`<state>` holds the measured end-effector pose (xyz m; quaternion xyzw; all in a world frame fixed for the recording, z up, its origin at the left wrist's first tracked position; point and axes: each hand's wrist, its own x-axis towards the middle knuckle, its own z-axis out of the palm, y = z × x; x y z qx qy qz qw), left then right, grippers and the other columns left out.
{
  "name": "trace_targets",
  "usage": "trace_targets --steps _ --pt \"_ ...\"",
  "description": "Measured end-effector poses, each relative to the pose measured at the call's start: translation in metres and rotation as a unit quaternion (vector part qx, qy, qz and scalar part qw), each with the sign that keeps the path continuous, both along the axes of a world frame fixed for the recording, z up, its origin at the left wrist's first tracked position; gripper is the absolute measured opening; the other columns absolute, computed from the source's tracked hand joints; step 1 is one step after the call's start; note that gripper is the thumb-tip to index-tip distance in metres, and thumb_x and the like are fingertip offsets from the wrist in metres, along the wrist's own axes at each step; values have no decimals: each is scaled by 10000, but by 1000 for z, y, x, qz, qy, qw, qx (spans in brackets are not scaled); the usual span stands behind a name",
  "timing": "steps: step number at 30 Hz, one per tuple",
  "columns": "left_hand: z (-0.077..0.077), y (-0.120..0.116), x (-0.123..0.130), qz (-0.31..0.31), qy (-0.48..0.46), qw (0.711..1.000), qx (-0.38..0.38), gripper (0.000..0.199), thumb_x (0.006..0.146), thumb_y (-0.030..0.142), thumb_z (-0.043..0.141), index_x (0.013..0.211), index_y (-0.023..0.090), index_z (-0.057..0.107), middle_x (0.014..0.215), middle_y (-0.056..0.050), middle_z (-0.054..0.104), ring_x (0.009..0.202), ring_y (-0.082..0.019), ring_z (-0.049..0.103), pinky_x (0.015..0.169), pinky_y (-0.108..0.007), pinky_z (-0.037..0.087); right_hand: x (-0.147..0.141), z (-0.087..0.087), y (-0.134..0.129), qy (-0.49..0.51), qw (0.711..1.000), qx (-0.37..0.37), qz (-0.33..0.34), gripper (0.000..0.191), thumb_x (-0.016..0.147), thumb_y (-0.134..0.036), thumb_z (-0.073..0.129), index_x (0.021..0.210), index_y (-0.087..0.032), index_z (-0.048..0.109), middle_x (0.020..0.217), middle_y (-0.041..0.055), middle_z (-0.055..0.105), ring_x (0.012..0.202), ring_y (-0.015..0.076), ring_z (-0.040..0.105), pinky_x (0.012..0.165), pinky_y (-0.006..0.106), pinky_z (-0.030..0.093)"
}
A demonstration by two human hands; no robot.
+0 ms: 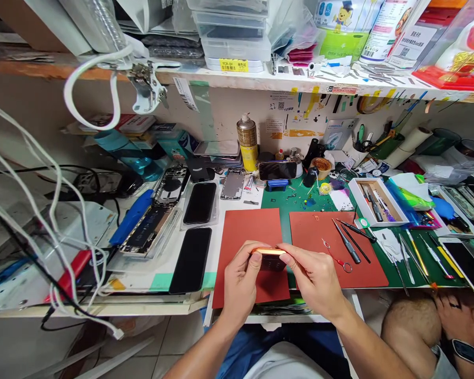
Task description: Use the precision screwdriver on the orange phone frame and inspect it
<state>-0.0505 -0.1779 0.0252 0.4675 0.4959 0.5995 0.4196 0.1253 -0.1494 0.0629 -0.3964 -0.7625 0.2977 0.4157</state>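
Note:
Between both hands I hold a smartphone (272, 261), tilted so that its orange edge faces up and its dark face shows below. My left hand (243, 279) grips its left end, thumb at the near corner and fingers behind. At the right end, my right hand (314, 276) pinches it between thumb and fingers. The phone is above a red-brown mat (245, 226). On a second such mat (308, 226) to the right lie a screwdriver (346, 242), tweezers (357, 230) and a small tool with red parts and a ring (342, 263).
Dark phone screens (190, 260) and an opened phone (146, 231) lie on the left. White cables (59, 179) hang at far left. A spray can (247, 142) and a tool box (377, 202) stand behind. At right, another person's hands (460, 321) rest beside a knee.

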Motion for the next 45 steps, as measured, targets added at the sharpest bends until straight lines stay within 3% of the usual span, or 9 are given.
trace_targets --steps 4,9,15,20,25,33,45 --pt "-4 1 -3 6 -12 1000 -10 334 1085 461 596 1082 204 809 1070 -82 746 992 -221 687 867 -284 519 1 -8 2 35 998 -48 -3 271 1078 -272 634 1262 -162 800 1035 87 862 817 193 809 750 260 617" --pt "-11 3 -6 33 -37 998 -25 379 1061 520 619 1075 196 816 1103 -95 763 1028 -233 694 891 -287 535 -4 -17 5 58 996 -67 -20 260 1062 -323 653 1057 -170 862 797 40 815 613 158 684 609 250 551" --pt "-14 4 -7 41 -57 997 -43 397 1053 541 626 1113 204 828 1173 -106 776 1041 -233 714 905 -292 556 -2 -19 7 64 996 -64 -10 315 1084 -319 598 1030 -165 867 679 13 711 552 144 578 560 259 484" --pt "5 6 -10 10 6 1000 -5 412 996 530 717 1266 229 794 1137 -102 770 1009 -234 730 850 -298 599 -5 -17 5 74 995 -69 3 295 1088 -288 584 1129 -185 857 817 45 804 634 165 679 628 262 541" --pt "21 14 -10 17 65 997 38 171 995 387 750 967 236 824 952 -44 730 878 -174 710 769 -239 581 -13 -16 7 86 991 -99 15 243 1050 -278 650 1156 -207 857 939 50 861 756 184 774 718 254 597" --pt "15 15 -12 51 46 997 19 189 999 402 742 967 228 807 918 -33 703 836 -172 681 746 -255 556 -16 -32 12 102 983 -150 16 238 1012 -288 698 1170 -220 862 1004 35 882 786 203 823 742 270 654" --pt "10 15 -16 50 20 999 -5 226 988 438 754 977 219 807 940 -37 705 842 -176 676 739 -256 545 -14 -55 6 134 980 -143 20 271 1013 -337 699 1217 -232 844 1152 78 860 935 251 856 851 347 705"
